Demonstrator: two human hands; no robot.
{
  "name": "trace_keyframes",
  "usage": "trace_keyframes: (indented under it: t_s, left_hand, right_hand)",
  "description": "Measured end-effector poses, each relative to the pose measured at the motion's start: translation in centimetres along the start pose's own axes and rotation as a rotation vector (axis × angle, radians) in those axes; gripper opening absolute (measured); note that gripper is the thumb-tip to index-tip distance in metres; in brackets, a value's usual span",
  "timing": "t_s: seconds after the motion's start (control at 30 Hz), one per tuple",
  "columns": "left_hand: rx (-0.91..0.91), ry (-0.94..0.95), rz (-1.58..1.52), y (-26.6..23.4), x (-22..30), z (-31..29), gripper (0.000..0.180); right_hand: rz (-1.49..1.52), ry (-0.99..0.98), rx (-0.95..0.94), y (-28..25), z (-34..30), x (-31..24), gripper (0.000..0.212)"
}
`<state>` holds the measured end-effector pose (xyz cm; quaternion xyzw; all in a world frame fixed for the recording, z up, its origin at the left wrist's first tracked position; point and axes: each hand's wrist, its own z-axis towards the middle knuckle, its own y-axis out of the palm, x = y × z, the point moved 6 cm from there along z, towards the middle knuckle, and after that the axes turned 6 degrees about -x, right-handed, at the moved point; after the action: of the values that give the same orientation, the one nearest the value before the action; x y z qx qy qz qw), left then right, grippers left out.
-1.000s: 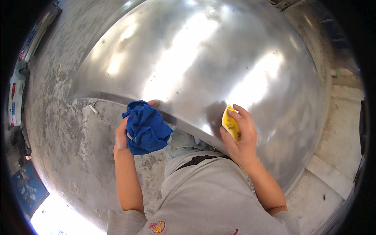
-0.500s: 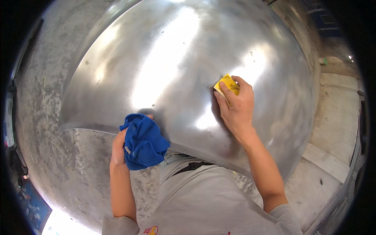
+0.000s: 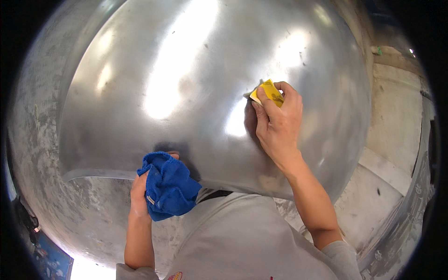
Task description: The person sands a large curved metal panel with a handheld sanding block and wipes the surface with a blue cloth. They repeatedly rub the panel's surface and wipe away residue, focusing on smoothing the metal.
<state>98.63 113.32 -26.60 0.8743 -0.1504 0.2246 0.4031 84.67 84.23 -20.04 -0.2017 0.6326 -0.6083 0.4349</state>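
A large shiny metal sheet (image 3: 186, 84) fills most of the view, curved by the lens and bright with reflections. My right hand (image 3: 276, 123) presses a small yellow pad (image 3: 267, 92) flat against the sheet, right of centre, fingers spread over it. My left hand (image 3: 140, 189) is lower, at the sheet's near edge, bunched around a blue cloth (image 3: 168, 185) that hangs beside the edge. Both forearms rise from the lower edge of the picture, above my grey shirt.
A scuffed grey metal surface (image 3: 42, 154) lies under and left of the sheet. A pale concrete floor (image 3: 382, 186) shows on the right, with a dark wall or frame at the far right rim.
My right hand slid the yellow pad up and away across the sheet, from its near edge to the middle. My left hand with the blue cloth stayed near the sheet's edge.
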Motion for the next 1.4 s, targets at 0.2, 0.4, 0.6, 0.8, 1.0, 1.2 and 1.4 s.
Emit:
trace_keyframes:
  t_s: [0.2, 0.4, 0.6, 0.8, 1.0, 1.2, 1.4]
  left_hand:
    - [-0.007, 0.040, -0.021, 0.5, 0.0, 0.1, 0.061]
    - [0.001, 0.025, 0.009, 0.4, -0.9, 0.3, 0.065]
    - [-0.011, 0.003, 0.038, 0.6, -0.7, 0.6, 0.066]
    - [-0.023, -0.016, 0.005, 0.9, -0.6, 0.7, 0.063]
    - [0.018, 0.016, 0.056, 0.4, -0.6, 0.7, 0.067]
    - [0.009, -0.019, 0.074, 0.0, -0.8, 0.6, 0.066]
    - [0.101, -0.039, 0.027, -1.2, -1.4, 0.5, 0.065]
  right_hand:
    - [0.020, -0.037, 0.001, -0.5, -0.1, -0.3, 0.031]
    - [0.005, -0.151, 0.075, -0.9, -0.2, -0.6, 0.026]
    - [0.002, -0.072, 0.055, -0.8, 0.0, -0.1, 0.025]
    - [-0.008, 0.035, 0.009, -0.3, -0.1, 0.6, 0.026]
    - [-0.012, -0.063, 0.035, -0.2, 0.0, -0.2, 0.026]
    - [0.013, -0.124, 0.097, -0.4, -0.7, -1.1, 0.027]
    - [0.073, 0.027, 0.094, 0.1, 1.5, 1.4, 0.030]
